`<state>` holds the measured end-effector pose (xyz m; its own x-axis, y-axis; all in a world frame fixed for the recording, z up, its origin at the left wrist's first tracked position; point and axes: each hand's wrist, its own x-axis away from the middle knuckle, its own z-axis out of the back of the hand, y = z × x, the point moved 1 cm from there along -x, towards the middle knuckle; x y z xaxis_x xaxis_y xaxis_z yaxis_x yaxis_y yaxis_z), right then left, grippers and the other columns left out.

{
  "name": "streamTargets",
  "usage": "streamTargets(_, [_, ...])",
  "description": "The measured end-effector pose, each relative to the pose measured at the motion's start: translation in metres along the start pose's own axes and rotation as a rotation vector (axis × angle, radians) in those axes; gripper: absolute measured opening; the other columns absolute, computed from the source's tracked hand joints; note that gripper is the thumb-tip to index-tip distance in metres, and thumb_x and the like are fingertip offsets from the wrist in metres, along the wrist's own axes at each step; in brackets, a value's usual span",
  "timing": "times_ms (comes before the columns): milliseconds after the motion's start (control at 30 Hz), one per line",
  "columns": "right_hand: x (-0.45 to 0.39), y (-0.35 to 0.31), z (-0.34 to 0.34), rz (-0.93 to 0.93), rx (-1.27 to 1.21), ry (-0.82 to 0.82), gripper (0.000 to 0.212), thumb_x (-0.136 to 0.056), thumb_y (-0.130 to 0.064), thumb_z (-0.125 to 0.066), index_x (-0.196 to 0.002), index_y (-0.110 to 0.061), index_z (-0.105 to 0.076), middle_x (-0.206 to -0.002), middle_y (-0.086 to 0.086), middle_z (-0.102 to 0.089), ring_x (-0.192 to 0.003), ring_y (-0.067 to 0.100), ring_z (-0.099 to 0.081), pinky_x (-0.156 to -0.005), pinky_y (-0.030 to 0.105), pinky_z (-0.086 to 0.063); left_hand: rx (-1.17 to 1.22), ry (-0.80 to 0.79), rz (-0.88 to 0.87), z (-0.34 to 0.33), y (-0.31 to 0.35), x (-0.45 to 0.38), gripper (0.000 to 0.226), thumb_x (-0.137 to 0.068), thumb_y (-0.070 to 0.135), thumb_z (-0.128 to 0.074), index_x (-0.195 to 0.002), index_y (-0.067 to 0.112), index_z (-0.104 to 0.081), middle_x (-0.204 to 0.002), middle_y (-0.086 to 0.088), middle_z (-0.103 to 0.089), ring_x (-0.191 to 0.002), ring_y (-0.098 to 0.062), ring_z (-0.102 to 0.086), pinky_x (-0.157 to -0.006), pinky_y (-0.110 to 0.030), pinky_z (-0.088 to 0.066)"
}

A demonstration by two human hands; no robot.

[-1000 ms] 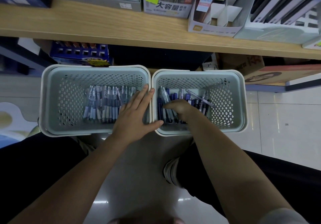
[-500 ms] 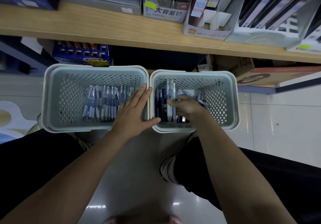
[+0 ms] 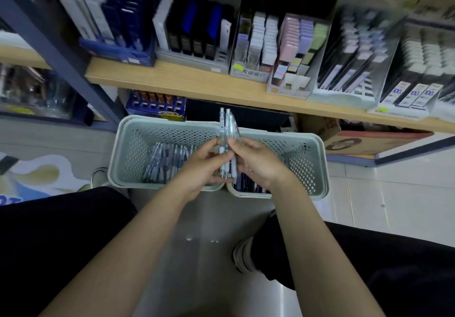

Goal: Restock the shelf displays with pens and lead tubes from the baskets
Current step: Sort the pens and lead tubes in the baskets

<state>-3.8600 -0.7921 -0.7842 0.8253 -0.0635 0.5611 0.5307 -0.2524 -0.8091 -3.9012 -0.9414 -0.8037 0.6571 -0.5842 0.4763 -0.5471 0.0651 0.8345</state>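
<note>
Head view, looking down past both forearms to the floor in front of a wooden shelf [image 3: 197,84].

Both hands meet above the seam between 2 pale perforated baskets. The left hand [image 3: 199,166] and right hand [image 3: 258,164] together hold a small bundle of pens [image 3: 227,142], clear-barrelled with pale grips, standing roughly upright with their far ends reaching up toward the shelf edge. Left hand: fingers curled, thumb and fingertips pinching the bundle from the left. Right hand: fingers curled round the bundle from the right, thumb on its near side. Exact count of pens in the bundle cannot be told; at least 2 tips show.

Left basket [image 3: 123,159]: on the floor, holds a row of pens [image 3: 165,161] with clear barrels, lying side by side along its bottom. Right basket [image 3: 317,166]: touching the left basket, holds dark blue pens [image 3: 248,185] at its near end, mostly hidden under the right hand.

On the shelf, far side: a blue display box [image 3: 118,51] at left, a grey tray of dark packs [image 3: 194,46] beside it, a clear display with a yellow-green sticker [image 3: 248,69] in the middle, a white box of pastel sticky notes [image 3: 295,65] to its right, and blurred racks of dark packs [image 3: 357,56] at far right. Below the shelf, behind the left basket, a blue and orange carton [image 3: 157,105].

Near edge: dark trouser legs and a striped shoe [image 3: 242,255] on grey floor.
</note>
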Motion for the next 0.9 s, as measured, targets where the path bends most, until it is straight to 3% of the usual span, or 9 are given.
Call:
streamTargets(67, [0.005,-0.009,-0.016,0.008,0.039,0.018,0.038,-0.101,-0.041,-0.055,-0.122,-0.012,-0.069,-0.116,0.010,-0.074,-0.112,0.027,-0.069,-0.099,0.046,-0.053,0.093,-0.010,-0.014,0.005,0.009,0.011,0.028,-0.098,0.015,-0.061,-0.125,0.025,-0.062,-0.108,-0.005,-0.072,-0.097,-0.023,-0.073,-0.074,-0.044,-0.061])
streamTargets(200, [0.002,-0.014,-0.043,0.077,0.084,0.062,0.027,-0.105,-0.025,-0.051,-0.114,-0.009,-0.072,-0.111,0.012,-0.075,-0.110,0.031,-0.068,-0.103,0.049,-0.051,0.112,0.022,-0.035,0.024,0.017,0.023,0.033,-0.100,0.016,-0.059,-0.133,0.023,-0.059,-0.112,-0.006,-0.072,-0.097,-0.026,-0.072,-0.070,-0.041,-0.061])
streamTargets(333, [-0.010,-0.007,-0.061,0.087,0.189,0.107,0.020,-0.099,-0.021,-0.062,-0.108,-0.010,-0.076,-0.105,0.006,-0.077,-0.105,0.024,-0.071,-0.102,0.044,-0.052,-0.042,0.142,-0.028,0.048,0.013,0.025,0.025,-0.098,0.032,-0.063,-0.122,0.037,-0.065,-0.116,0.008,-0.072,-0.112,-0.014,-0.065,-0.082,-0.044,-0.058])
streamTargets(433, [-0.023,-0.001,-0.071,0.048,0.251,0.130,0.019,-0.093,-0.028,-0.070,-0.103,-0.015,-0.078,-0.099,0.000,-0.078,-0.088,0.014,-0.071,-0.086,0.031,-0.055,-0.086,0.211,-0.038,0.067,0.006,0.022,0.010,-0.097,0.034,-0.064,-0.104,0.037,-0.071,-0.102,0.014,-0.074,-0.100,-0.005,-0.066,-0.078,-0.033,-0.049])
streamTargets(567, [-0.047,0.011,-0.077,-0.046,0.208,0.134,0.023,-0.090,-0.025,-0.074,-0.098,-0.003,-0.076,-0.089,0.021,-0.071,-0.072,0.025,-0.060,-0.066,0.035,-0.050,-0.064,0.272,-0.028,0.090,-0.009,0.011,0.007,-0.094,0.024,-0.070,-0.091,0.023,-0.076,-0.091,0.005,-0.076,-0.090,-0.014,-0.069,-0.086,-0.036,-0.053])
streamTargets(633, [-0.062,0.019,-0.077,-0.098,0.188,0.136,0.026,-0.091,-0.025,-0.072,-0.102,-0.001,-0.074,-0.089,0.017,-0.072,-0.072,0.023,-0.064,-0.065,0.031,-0.054,-0.070,0.271,0.010,0.101,-0.017,0.003,0.005,-0.092,0.019,-0.071,-0.090,0.022,-0.075,-0.089,0.005,-0.077,-0.089,-0.013,-0.070,-0.084,-0.032,-0.052])
streamTargets(733, [-0.088,0.035,-0.073,-0.164,0.126,0.132,0.021,-0.096,-0.021,-0.066,-0.105,-0.002,-0.071,-0.103,0.016,-0.074,-0.091,0.027,-0.072,-0.079,0.034,-0.061,-0.092,0.249,0.114,0.115,-0.028,-0.015,0.021,-0.092,0.007,-0.069,-0.090,0.028,-0.067,-0.076,0.018,-0.074,-0.075,0.005,-0.068,-0.071,-0.016,-0.051])
streamTargets(800, [-0.105,0.051,-0.071,-0.212,0.134,0.134,0.021,-0.097,-0.018,-0.066,-0.107,-0.001,-0.068,-0.107,0.016,-0.074,-0.099,0.029,-0.072,-0.089,0.040,-0.059,-0.079,0.281,0.184,0.123,-0.033,-0.027,0.020,-0.085,0.015,-0.078,-0.100,0.024,-0.068,-0.092,0.014,-0.075,-0.086,-0.001,-0.070,-0.083,-0.022,-0.054])
streamTargets(900, [-0.126,0.074,-0.067,-0.266,0.185,0.152,0.017,-0.094,-0.015,-0.068,-0.107,-0.004,-0.071,-0.110,0.014,-0.073,-0.104,0.031,-0.070,-0.097,0.048,-0.055,-0.184,0.301,0.265,0.131,-0.043,-0.045,0.057,-0.077,0.028,-0.086,-0.128,0.010,-0.065,-0.125,-0.001,-0.069,-0.109,-0.018,-0.067,-0.099,-0.032,-0.048])
